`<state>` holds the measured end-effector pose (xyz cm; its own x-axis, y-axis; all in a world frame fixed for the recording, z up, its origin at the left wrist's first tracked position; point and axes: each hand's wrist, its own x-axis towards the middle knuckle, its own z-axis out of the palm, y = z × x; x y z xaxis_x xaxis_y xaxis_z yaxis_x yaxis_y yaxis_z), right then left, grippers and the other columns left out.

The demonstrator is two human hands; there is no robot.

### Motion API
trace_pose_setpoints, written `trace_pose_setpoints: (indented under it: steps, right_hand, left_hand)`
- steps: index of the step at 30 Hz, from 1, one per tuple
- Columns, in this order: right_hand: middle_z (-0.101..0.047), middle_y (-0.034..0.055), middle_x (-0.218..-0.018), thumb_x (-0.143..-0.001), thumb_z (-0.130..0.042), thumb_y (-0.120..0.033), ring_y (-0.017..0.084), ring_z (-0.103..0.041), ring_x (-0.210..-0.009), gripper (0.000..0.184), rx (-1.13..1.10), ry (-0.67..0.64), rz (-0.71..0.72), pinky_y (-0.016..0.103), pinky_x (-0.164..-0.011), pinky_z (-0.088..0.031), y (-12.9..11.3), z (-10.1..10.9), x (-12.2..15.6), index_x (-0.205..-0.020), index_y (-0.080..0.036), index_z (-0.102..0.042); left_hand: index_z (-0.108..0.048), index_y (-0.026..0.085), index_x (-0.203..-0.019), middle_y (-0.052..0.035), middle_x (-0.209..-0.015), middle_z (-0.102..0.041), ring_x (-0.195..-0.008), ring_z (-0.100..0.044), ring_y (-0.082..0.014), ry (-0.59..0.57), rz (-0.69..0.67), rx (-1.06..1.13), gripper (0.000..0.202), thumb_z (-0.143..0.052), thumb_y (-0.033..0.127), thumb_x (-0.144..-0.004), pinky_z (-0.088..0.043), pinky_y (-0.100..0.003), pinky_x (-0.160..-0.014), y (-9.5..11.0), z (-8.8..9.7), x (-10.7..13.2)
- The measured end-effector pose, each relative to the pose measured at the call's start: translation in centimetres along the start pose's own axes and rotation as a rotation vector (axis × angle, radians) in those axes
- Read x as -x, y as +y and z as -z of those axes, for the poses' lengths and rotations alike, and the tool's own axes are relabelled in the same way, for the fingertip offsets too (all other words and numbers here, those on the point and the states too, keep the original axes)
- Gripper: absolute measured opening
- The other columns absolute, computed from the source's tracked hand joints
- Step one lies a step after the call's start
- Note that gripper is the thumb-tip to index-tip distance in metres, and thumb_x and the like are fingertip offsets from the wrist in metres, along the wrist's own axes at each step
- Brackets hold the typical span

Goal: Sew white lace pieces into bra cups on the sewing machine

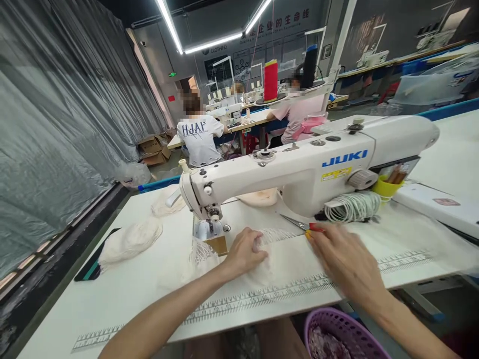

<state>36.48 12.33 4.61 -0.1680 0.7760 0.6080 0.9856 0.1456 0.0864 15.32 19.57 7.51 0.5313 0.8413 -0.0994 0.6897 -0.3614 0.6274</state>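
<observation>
Scissors (295,222) sit just beyond the lace-edged cloth (290,255), handles clasped in the right hand (344,257); the left hand (244,253), well apart, lies on the cloth, its grip unclear. One low swing could snag the nearby lace (279,234). Their long axis slants, tips pointing leftward and away.

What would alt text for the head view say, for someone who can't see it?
A person's left hand rests on white fabric at a sewing machine, while the right hand, blurred, is at the scissors. A ruler lines the near edge of the table, with a purple basket below; people sit beyond.
</observation>
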Motion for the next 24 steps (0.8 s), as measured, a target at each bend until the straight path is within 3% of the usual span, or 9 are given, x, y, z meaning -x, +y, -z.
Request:
trace_pose_setpoints:
  steps: [1, 3, 6, 9, 12, 16, 18, 20, 24]
  right_hand:
    - [-0.062, 0.0141, -0.104, -0.095, -0.035, -0.02, 0.026, -0.056, -0.091, 0.026, -0.115, 0.047, 0.077, 0.038, -0.075, -0.044, -1.4, 0.2, -0.2, -0.093, -0.016, -0.061]
    - [-0.062, 0.0113, -0.106, -0.094, -0.038, -0.021, 0.022, -0.057, -0.093, 0.022, -0.333, -0.05, 0.241, 0.034, -0.077, -0.047, -4.1, 0.2, -0.6, -0.103, -0.018, -0.058]
    - [-0.064, 0.0122, -0.106, -0.091, -0.045, -0.026, 0.026, -0.057, -0.092, 0.022, -0.341, -0.169, 0.29, 0.038, -0.072, -0.048, -6.1, -0.9, -0.9, -0.108, -0.017, -0.056]
    - [-0.064, 0.016, -0.108, -0.094, -0.037, -0.034, 0.033, -0.055, -0.094, 0.03, -0.189, -0.07, 0.326, 0.045, -0.071, -0.046, -5.0, -2.8, -1.2, -0.104, -0.016, -0.058]
    - [-0.064, 0.0181, -0.103, -0.096, -0.026, -0.038, 0.034, -0.056, -0.09, 0.041, -0.116, -0.015, 0.352, 0.046, -0.068, -0.045, -2.8, -4.3, -2.2, -0.101, -0.015, -0.06]
    - [-0.065, 0.0188, -0.079, -0.094, -0.019, -0.034, 0.034, -0.058, -0.068, 0.048, 0.002, 0.01, 0.318, 0.047, -0.057, -0.043, -1.7, -4.0, -3.9, -0.079, -0.019, -0.062]
    - [-0.064, 0.0182, -0.072, -0.094, -0.013, -0.029, 0.033, -0.058, -0.062, 0.052, -0.022, -0.013, 0.307, 0.048, -0.056, -0.043, -2.9, -3.0, -4.3, -0.074, -0.02, -0.061]
    - [-0.067, 0.017, -0.078, -0.095, -0.017, -0.032, 0.033, -0.062, -0.067, 0.048, -0.141, -0.044, 0.28, 0.047, -0.059, -0.045, -5.4, -2.0, -4.6, -0.084, -0.02, -0.063]
    - [-0.066, 0.0111, -0.101, -0.093, -0.036, -0.05, 0.024, -0.065, -0.079, 0.039, -0.514, -0.171, 0.261, 0.034, -0.062, -0.051, -11.7, -1.8, -5.7, -0.108, -0.021, -0.056]
  left_hand:
    - [-0.056, 0.013, -0.117, -0.0082, -0.105, -0.056, -0.097, -0.054, -0.0225, -0.006, -0.012, -0.013, 0.044, -0.062, 0.023, -0.074, -0.043, -0.035, -0.091, 0.0, -0.1, -0.1]
    - [-0.055, 0.014, -0.118, -0.0078, -0.103, -0.054, -0.097, -0.054, -0.0226, -0.008, -0.051, -0.039, 0.042, -0.06, 0.023, -0.077, -0.044, -0.035, -0.089, -0.2, -0.3, -0.3]
    - [-0.053, 0.015, -0.12, -0.0078, -0.105, -0.052, -0.093, -0.055, -0.0202, 0.046, -0.122, -0.07, 0.039, -0.053, 0.021, -0.082, -0.046, -0.033, -0.085, -1.0, 0.5, 0.2]
    - [-0.048, 0.016, -0.125, -0.0099, -0.118, -0.048, -0.092, -0.055, -0.0185, 0.194, -0.166, -0.124, 0.04, -0.046, 0.017, -0.086, -0.047, -0.032, -0.085, -2.8, 2.9, 2.8]
    - [-0.051, 0.018, -0.123, -0.0104, -0.12, -0.049, -0.097, -0.054, -0.0203, 0.309, -0.139, -0.226, 0.036, -0.039, 0.015, -0.09, -0.046, -0.034, -0.085, -5.2, 5.9, 7.4]
    - [-0.058, 0.02, -0.114, -0.0102, -0.111, -0.054, -0.102, -0.051, -0.0237, 0.262, -0.062, -0.38, 0.032, -0.035, 0.014, -0.092, -0.044, -0.038, -0.084, -8.0, 8.0, 13.7]
    - [-0.06, 0.021, -0.108, -0.0099, -0.109, -0.053, -0.099, -0.05, -0.024, 0.178, -0.029, -0.431, 0.025, -0.041, 0.018, -0.092, -0.044, -0.037, -0.08, -8.7, 7.8, 15.6]
    - [-0.06, 0.02, -0.105, -0.0098, -0.104, -0.053, -0.093, -0.048, -0.0229, 0.139, -0.016, -0.445, 0.021, -0.045, 0.023, -0.092, -0.043, -0.034, -0.074, -8.7, 7.0, 16.3]
    - [-0.06, 0.018, -0.101, -0.0098, -0.097, -0.052, -0.087, -0.046, -0.0219, 0.157, -0.099, -0.423, 0.02, -0.047, 0.029, -0.091, -0.044, -0.034, -0.072, -7.8, 5.0, 15.5]
